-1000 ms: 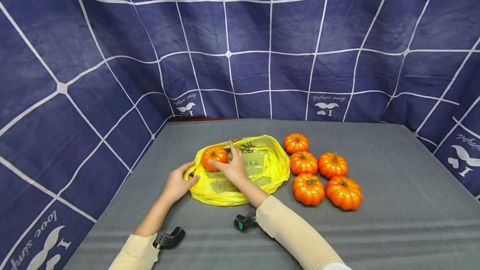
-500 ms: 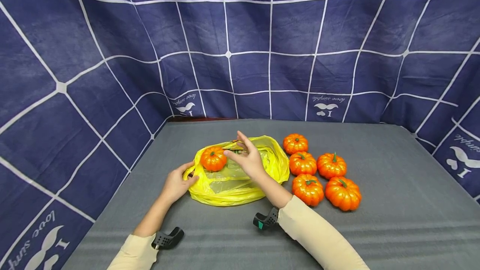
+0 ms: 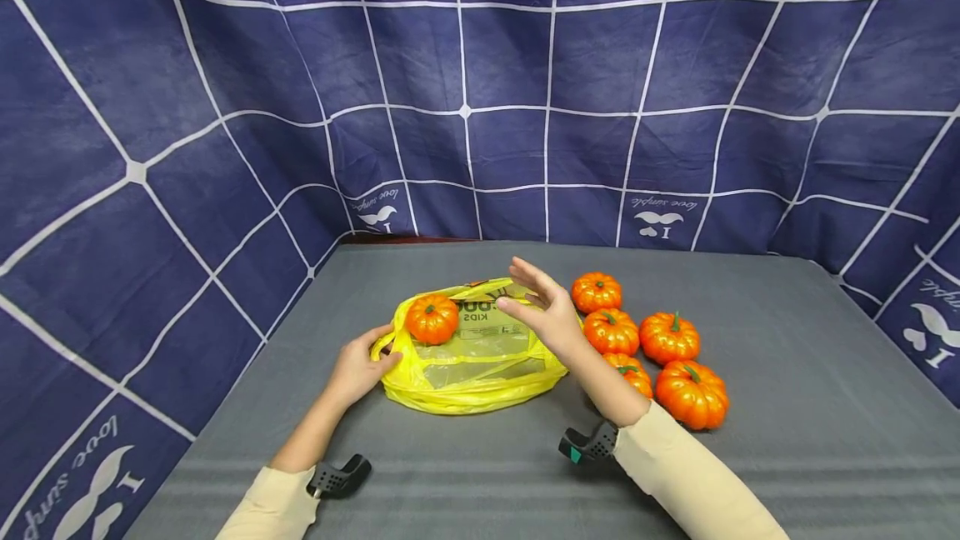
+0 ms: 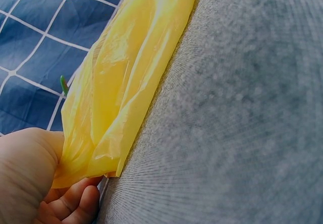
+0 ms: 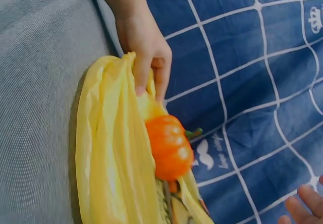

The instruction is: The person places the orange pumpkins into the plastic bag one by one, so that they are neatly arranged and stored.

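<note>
A yellow plastic bag [image 3: 468,394] lies on the table with its mouth spread open. One small orange pumpkin [image 3: 432,319] with a green stem sits inside at the bag's left end. My left hand [image 3: 356,369] pinches the bag's left rim between thumb and fingers, and the left wrist view shows the yellow film [image 4: 121,82] running from that grip. My right hand [image 3: 551,319] is raised over the bag's right end, fingers spread and holding nothing. In the right wrist view its fingertips [image 5: 303,204] show at the lower right corner.
Several more orange pumpkins [image 3: 670,337] stand clustered right of the bag; the right forearm partly covers one of them [image 3: 630,373]. The grey table [image 3: 465,482] backs onto a blue curtain [image 3: 592,65] with white lines. Black wrist devices [image 3: 341,476] sit on both arms.
My right hand has let go of the pumpkin in the bag and moved right, away from it, toward the other pumpkins. The left hand keeps its hold on the rim.
</note>
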`<state>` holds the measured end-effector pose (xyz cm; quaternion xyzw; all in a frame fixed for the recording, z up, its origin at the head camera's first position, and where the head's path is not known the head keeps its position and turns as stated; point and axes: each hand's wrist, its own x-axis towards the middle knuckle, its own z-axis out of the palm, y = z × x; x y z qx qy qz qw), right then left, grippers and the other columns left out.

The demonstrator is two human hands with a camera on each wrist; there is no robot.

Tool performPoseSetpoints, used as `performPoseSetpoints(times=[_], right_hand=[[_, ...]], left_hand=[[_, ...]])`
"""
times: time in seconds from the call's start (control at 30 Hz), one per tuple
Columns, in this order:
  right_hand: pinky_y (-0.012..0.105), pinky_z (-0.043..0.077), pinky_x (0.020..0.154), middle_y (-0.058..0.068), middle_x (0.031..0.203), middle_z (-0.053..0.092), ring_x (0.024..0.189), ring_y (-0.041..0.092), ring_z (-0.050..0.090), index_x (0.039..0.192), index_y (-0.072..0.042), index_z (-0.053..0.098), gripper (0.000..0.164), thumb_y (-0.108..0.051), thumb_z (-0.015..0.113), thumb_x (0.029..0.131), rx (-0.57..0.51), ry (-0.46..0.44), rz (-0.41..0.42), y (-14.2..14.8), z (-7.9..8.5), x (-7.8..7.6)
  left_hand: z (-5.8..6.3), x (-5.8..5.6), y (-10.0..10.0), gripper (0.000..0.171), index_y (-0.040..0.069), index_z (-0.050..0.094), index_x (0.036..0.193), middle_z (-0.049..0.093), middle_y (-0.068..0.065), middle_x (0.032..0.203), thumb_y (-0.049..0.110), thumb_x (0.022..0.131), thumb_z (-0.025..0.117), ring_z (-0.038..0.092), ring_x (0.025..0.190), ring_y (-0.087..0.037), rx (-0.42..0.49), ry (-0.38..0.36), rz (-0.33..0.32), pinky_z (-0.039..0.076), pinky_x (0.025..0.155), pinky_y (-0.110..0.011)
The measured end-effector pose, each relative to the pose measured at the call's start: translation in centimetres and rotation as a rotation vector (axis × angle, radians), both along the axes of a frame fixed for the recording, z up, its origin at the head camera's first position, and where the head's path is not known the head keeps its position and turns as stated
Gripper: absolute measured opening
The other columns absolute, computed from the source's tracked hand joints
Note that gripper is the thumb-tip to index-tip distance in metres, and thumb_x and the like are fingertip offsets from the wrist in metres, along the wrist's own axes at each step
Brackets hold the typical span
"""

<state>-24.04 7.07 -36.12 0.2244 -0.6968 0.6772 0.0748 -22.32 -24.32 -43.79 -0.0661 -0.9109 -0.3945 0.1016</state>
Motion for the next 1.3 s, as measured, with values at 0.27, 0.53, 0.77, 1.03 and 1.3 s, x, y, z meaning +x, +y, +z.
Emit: performPoseSetpoints(times=[0.27,0.53,0.77,1.03,1.3], right_hand=[[0.038,0.036,0.106,0.019,0.139,0.052,0.129,0.028,0.047,0.143,0.000,0.046,0.059,0.001,0.066,0.088,0.012,-0.026,-0.011,4.6,0.8,1.5],[0.024,0.044,0.098,0.004,0.129,0.060,0.123,0.020,0.052,0.140,0.005,0.048,0.053,0.001,0.065,0.089,0.010,0.007,-0.040,8.2,1.4,3.1],[0.020,0.043,0.097,-0.006,0.126,0.061,0.121,0.016,0.053,0.138,0.000,0.052,0.049,0.003,0.062,0.091,0.017,0.048,-0.052,11.2,2.5,4.2],[0.022,0.047,0.091,0.005,0.128,0.063,0.118,0.016,0.057,0.139,0.008,0.048,0.050,0.016,0.053,0.089,-0.042,0.139,0.032,15.1,2.6,4.2],[0.028,0.040,0.102,0.019,0.134,0.057,0.125,0.024,0.053,0.139,0.020,0.034,0.049,0.022,0.042,0.090,-0.152,0.258,0.259,19.2,1.2,3.0]], left_hand=[[0.0,-0.1,0.0,0.052,-0.008,0.055,0.132,0.063,-0.023,0.119,0.010,0.086,0.071,0.058,0.105,-0.033,0.004,-0.001,-0.003,0.046,0.092,-0.048],[0.2,0.1,-0.1,0.052,-0.009,0.054,0.132,0.062,-0.025,0.121,0.010,0.087,0.070,0.057,0.107,-0.035,0.004,-0.010,0.000,0.045,0.093,-0.049],[0.1,0.0,-0.1,0.052,-0.009,0.054,0.133,0.061,-0.026,0.123,0.009,0.087,0.070,0.057,0.109,-0.036,0.003,-0.017,0.003,0.045,0.094,-0.050],[0.2,-0.2,-0.1,0.052,-0.008,0.054,0.133,0.064,-0.023,0.115,0.010,0.087,0.070,0.058,0.103,-0.033,-0.001,-0.009,0.006,0.046,0.091,-0.048],[0.0,0.0,0.0,0.052,-0.009,0.055,0.131,0.064,-0.024,0.114,0.010,0.086,0.071,0.059,0.102,-0.035,-0.005,0.004,0.001,0.046,0.089,-0.049]])
